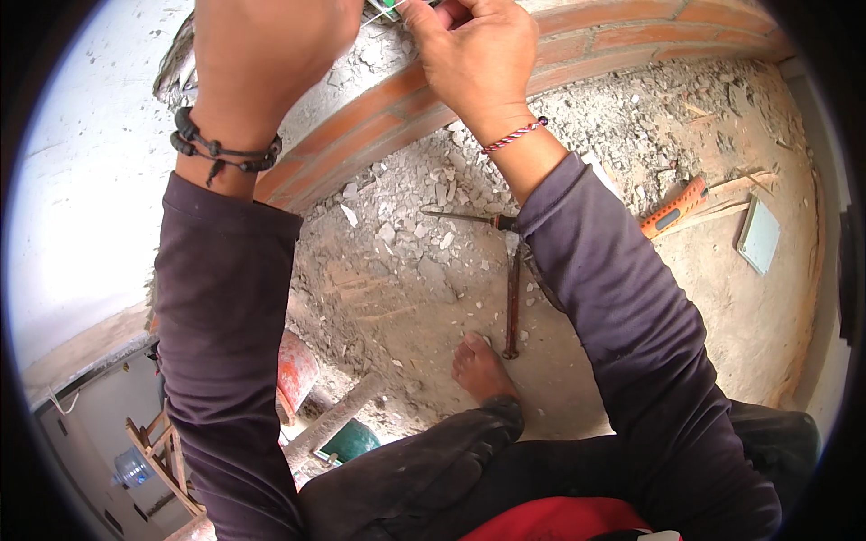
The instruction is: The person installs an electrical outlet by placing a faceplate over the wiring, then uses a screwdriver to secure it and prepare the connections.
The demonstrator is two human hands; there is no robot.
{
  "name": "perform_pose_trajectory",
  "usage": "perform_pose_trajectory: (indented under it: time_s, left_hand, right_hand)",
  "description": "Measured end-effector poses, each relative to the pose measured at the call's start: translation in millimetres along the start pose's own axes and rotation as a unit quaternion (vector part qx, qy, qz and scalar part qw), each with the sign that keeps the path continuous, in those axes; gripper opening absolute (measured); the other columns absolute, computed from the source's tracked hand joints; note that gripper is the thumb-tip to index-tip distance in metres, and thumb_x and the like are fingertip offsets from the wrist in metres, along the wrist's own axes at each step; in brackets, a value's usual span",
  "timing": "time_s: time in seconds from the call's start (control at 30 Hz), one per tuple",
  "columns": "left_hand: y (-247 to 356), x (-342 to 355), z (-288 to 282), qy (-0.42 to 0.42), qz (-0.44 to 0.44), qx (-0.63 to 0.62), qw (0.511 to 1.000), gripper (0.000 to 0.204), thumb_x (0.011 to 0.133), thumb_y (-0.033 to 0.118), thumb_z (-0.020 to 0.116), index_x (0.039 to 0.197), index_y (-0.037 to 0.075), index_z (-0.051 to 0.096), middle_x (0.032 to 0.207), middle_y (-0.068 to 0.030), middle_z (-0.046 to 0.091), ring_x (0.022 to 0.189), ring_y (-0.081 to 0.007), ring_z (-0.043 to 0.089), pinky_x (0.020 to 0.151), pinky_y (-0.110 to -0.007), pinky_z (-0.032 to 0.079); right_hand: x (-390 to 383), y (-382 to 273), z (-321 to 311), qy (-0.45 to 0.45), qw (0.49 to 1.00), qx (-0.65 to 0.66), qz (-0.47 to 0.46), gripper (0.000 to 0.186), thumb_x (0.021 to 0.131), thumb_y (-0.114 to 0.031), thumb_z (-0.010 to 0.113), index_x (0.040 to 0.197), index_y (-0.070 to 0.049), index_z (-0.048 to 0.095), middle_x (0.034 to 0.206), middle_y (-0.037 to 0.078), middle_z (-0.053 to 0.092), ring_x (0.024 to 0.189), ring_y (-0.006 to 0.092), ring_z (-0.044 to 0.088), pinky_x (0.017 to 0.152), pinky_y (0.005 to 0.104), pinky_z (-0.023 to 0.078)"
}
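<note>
Both of my arms, in dark purple sleeves, reach up to the top edge of the view. My left hand (pixel 271 50) is seen from the back, with its fingers closed near a thin pale wire (pixel 377 14); what it grips is hidden. My right hand (pixel 478 50) pinches that wire beside a small green part (pixel 390 5) at the frame's top. A beaded bracelet sits on my left wrist and a red-and-white string on my right. Under both hands runs a curved red brick course (pixel 379 113).
I sit on a dusty concrete ledge strewn with mortar rubble (pixel 424 207). A screwdriver with an orange-and-black handle (pixel 672 209) and a metal rod (pixel 512 302) lie by my bare foot (pixel 480 365). A pale tile (pixel 760 236) lies right. Far below are a wooden frame, a water jug and buckets.
</note>
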State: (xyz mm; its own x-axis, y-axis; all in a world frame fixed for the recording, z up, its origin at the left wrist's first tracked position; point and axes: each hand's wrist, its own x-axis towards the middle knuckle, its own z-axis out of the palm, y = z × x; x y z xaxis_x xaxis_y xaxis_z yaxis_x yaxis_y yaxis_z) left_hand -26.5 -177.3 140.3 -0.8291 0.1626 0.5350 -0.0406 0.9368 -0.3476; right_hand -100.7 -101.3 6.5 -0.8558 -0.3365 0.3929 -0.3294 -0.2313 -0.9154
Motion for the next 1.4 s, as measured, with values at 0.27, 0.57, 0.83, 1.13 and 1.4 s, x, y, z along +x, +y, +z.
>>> perform_pose_trajectory:
  time_s: [0.27, 0.57, 0.83, 1.13, 1.4]
  left_hand:
    - [2, -3, 3, -0.06, 0.063, 0.116, 0.989, 0.011, 0.071, 0.014, 0.075, 0.081, 0.013, 0.077, 0.102, -0.0052, 0.055, 0.099, -0.0247, 0.051, 0.089, -0.044, 0.033]
    - [9, 6, 4, -0.126, 0.072, 0.223, 0.964, 0.007, 0.078, 0.018, 0.07, 0.076, 0.013, 0.074, 0.101, -0.0053, 0.054, 0.099, -0.0236, 0.05, 0.09, -0.043, 0.032]
    - [13, 16, 2, -0.142, 0.08, 0.206, 0.965, 0.014, 0.083, 0.015, 0.063, 0.074, 0.01, 0.073, 0.101, -0.0058, 0.054, 0.099, -0.0234, 0.05, 0.089, -0.043, 0.032]
    - [-1, -3, 16, -0.063, 0.121, 0.194, 0.972, 0.017, 0.089, 0.018, 0.054, 0.081, 0.01, 0.068, 0.111, -0.0086, 0.057, 0.105, -0.0249, 0.051, 0.092, -0.044, 0.033]
    - [-2, -9, 19, -0.064, 0.109, 0.185, 0.975, 0.011, 0.087, 0.02, 0.059, 0.087, 0.012, 0.067, 0.117, -0.0098, 0.055, 0.112, -0.0262, 0.05, 0.095, -0.047, 0.032]
  right_hand:
    - [-1, 0, 1, -0.016, 0.998, 0.047, 0.039, 0.009, 0.084, -0.013, 0.073, 0.082, -0.004, 0.073, 0.061, 0.008, 0.062, 0.055, 0.0186, 0.059, 0.058, 0.0342, 0.049]
    - [1, -1, 0, -0.019, 0.997, 0.058, 0.051, 0.01, 0.083, -0.013, 0.074, 0.08, -0.004, 0.073, 0.059, 0.008, 0.06, 0.053, 0.0177, 0.056, 0.056, 0.0335, 0.048]
    - [3, -4, -2, -0.027, 0.996, 0.059, 0.054, 0.016, 0.083, -0.018, 0.077, 0.078, -0.004, 0.072, 0.057, 0.009, 0.058, 0.051, 0.0196, 0.054, 0.054, 0.0353, 0.046]
    - [2, 5, 1, -0.017, 0.998, 0.06, 0.013, 0.016, 0.083, -0.019, 0.076, 0.078, -0.004, 0.072, 0.058, 0.01, 0.059, 0.053, 0.0224, 0.057, 0.055, 0.0367, 0.047]
    - [3, -3, -4, -0.033, 0.998, 0.028, 0.051, 0.014, 0.083, -0.018, 0.074, 0.078, -0.006, 0.072, 0.059, 0.01, 0.06, 0.054, 0.0258, 0.059, 0.056, 0.0378, 0.048]
